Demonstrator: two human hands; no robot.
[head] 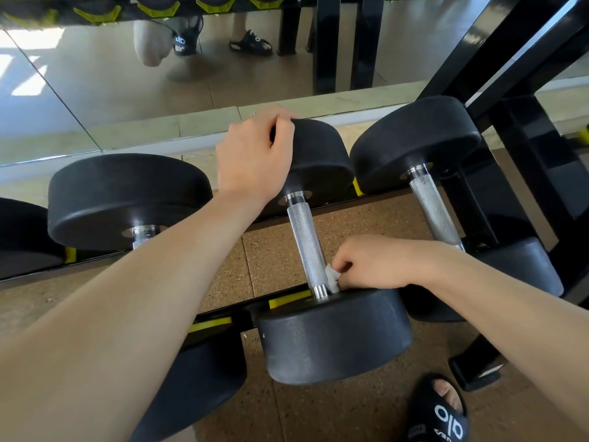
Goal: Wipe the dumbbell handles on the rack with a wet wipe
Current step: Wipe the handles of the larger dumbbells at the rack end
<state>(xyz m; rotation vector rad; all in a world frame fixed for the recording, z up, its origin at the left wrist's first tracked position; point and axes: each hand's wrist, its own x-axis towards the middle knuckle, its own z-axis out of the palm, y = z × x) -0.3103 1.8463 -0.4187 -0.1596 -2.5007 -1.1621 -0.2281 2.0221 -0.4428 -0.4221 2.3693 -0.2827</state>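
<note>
At the far left, a large black rubber-headed dumbbell (127, 199) is seen lying across the black and yellow steel rack (288, 302), its chrome handle mostly hidden behind the left forearm. Next to it, the left hand (255, 157) is curled over the top edge of the far head of the middle black round-headed dumbbell (322, 250), gripping it so that the weight is steadied. The dumbbell is judged heavy and rigid, unlikely to shift under wiping, though a round head could roll a little in its cradle, which bracing at the head should prevent. Its knurled silver metal handle (307, 247) is seen bright and cross-hatched, with smooth polished collars at both ends; the knurling is judged to offer friction and to snag a thin cloth. At the near end of that handle, just above the near head, a small crumpled white wet wipe (331, 277) is pinched between the thumb and bent fingers of the right hand (376, 266) and pressed against the handle's right side. The wipe is judged soft, limp and easily torn, best held bunched as it is. Further right, a third black dumbbell with knurled handle (433, 212) is seen untouched on the rack
</note>
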